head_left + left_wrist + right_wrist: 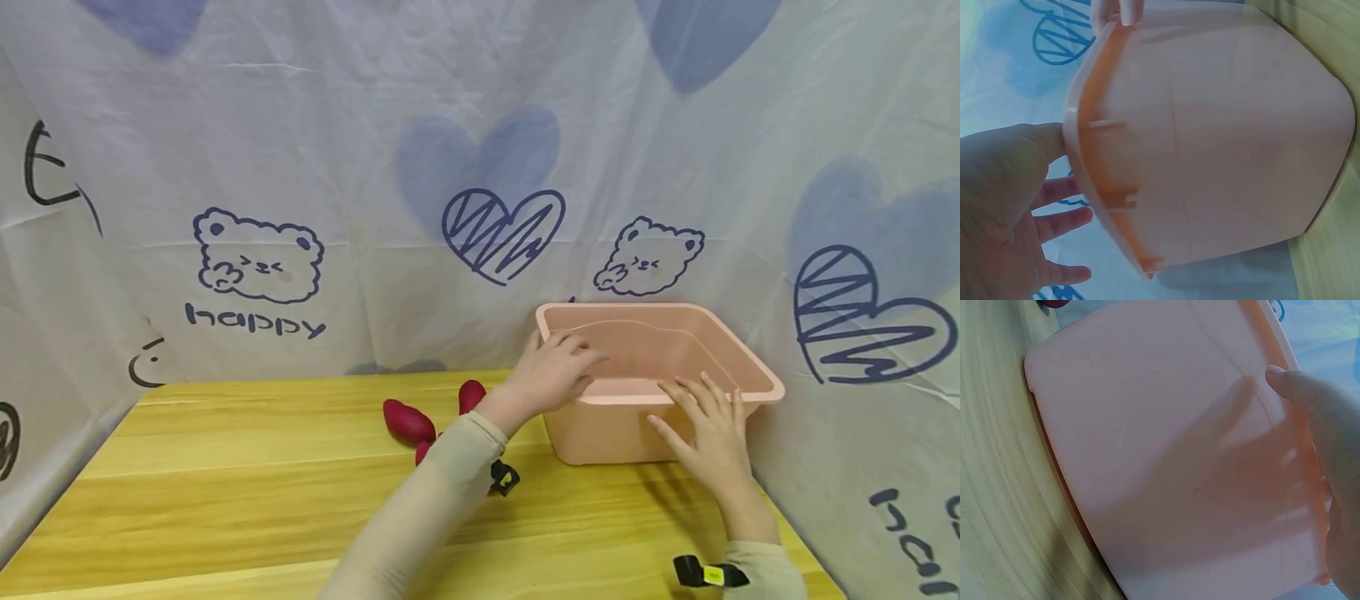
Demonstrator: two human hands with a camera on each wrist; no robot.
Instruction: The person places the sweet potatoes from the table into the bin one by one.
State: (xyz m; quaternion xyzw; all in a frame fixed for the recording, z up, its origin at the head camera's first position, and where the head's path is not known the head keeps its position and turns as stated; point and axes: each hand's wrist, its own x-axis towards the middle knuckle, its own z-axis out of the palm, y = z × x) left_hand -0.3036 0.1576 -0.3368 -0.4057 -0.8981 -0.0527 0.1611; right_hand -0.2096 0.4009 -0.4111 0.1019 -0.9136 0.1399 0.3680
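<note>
A pink plastic bin (615,433) stands upright on the wooden table at the right. My left hand (551,371) is over its left front corner, fingers loosely spread above the opening; in the left wrist view the thumb (1050,139) meets the rim. At the front rim, toward the right, my right hand (708,437) holds on with the thumb (1288,384) outside the wall and the fingers over the inner side. Dark red sweet potatoes (408,422) lie left of the bin, partly hidden by my left forearm.
The yellow wooden table (225,467) extends to the left. A printed cloth (375,167) hangs behind it and along both sides. Close behind and to the right of the bin is this cloth. Black straps with small devices (708,573) are on both wrists.
</note>
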